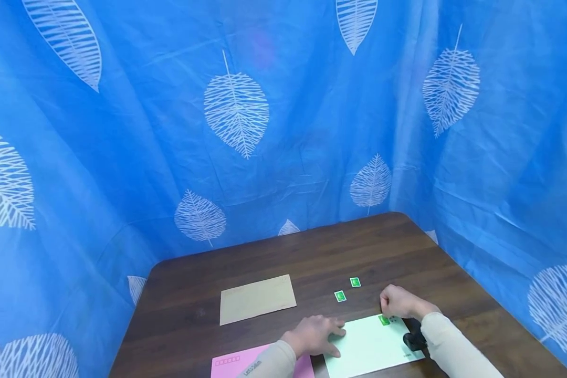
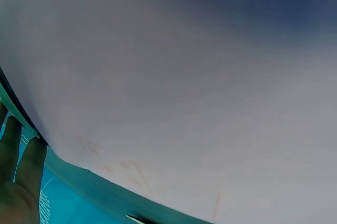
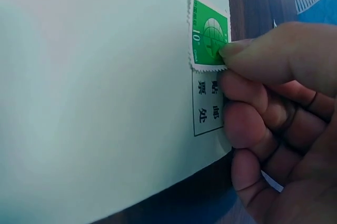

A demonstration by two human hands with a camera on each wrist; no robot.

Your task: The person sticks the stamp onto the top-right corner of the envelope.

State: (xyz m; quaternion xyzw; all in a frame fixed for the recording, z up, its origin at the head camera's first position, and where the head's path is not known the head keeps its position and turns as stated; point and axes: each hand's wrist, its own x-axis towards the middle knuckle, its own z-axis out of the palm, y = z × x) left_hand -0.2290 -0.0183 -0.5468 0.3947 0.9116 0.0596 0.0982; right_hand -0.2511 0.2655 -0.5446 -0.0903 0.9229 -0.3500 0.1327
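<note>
On the table a pale green envelope [image 1: 366,346] lies under both hands. My left hand [image 1: 314,335] rests with spread fingers on its left side. At the top right corner my right hand [image 1: 403,303] pinches the edge of a green postage stamp [image 3: 206,37] between thumb and curled fingers. The stamp has a white perforated border and covers part of a printed box [image 3: 207,110] with dark characters on the envelope. In the left wrist view, a pale blurred surface fills most of the picture, and only some left-hand fingers [image 2: 27,163] show at the lower left.
Two more green stamps, one nearer [image 1: 340,296] and one farther [image 1: 355,282], lie beyond the envelope. A tan envelope [image 1: 257,300] lies farther left. The left sleeve partly covers a pink envelope [image 1: 231,362]. Blue leaf-patterned curtains [image 1: 307,131] surround the brown table [image 1: 184,294].
</note>
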